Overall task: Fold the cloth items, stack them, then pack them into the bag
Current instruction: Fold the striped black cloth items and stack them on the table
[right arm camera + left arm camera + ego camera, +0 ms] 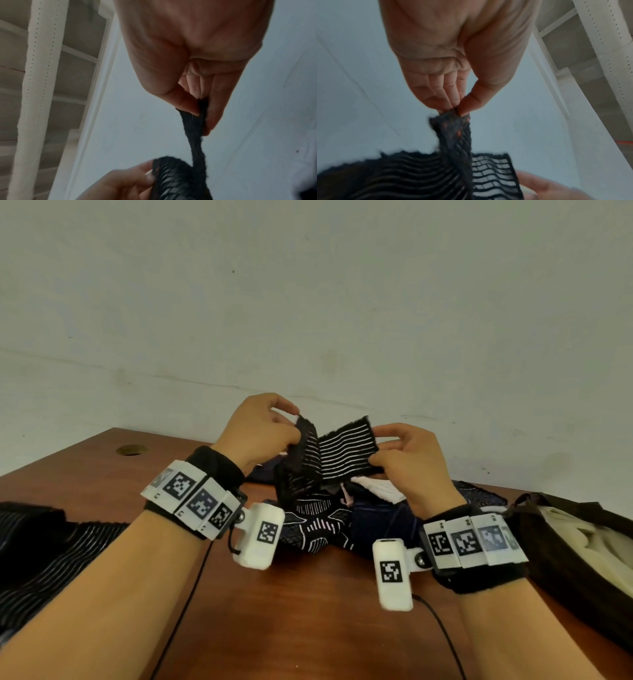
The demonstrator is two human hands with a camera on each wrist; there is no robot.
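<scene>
Cloth, black with thin white stripes, held in the air above the pile on the table. The left hand pinches one top corner between thumb and fingertips; the right hand pinches the opposite edge, so the piece hangs creased in the middle, probably to spread it and match its edges for a fold. It is lifted free of the unfolded pieces below, which keeps them from snagging. The bag lies at the right, mouth toward the pile, within easy reach for packing; more striped fabric lies at the left.
</scene>
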